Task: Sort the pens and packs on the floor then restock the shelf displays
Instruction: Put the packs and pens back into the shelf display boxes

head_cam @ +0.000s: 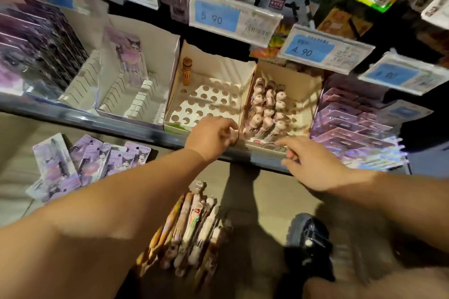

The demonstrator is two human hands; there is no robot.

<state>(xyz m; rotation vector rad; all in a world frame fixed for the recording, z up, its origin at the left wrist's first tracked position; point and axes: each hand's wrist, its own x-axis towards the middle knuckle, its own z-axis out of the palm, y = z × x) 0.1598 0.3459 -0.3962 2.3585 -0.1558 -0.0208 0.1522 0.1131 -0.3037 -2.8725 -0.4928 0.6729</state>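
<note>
Left hand (211,137) at front corner between holed tray (218,65) and pen box (298,85), fingers curled, blurred; cannot tell if it grips anything. Right hand (313,165) loose, fingers stretched, at pen box front rim, holds nothing. Pens (192,233) bundled on floor (272,192) below hands, between forearms. Packs (85,162) on floor at left, well apart from hands.

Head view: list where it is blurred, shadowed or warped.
Head view, blur: left hand, floor pens and shoe are smeared. Head view, sharpness: the 4.90 price tag reads clearly. Head view, distortion: the shelf edge slants and bows. Head view, shadow: the floor below it lies dark.
</note>
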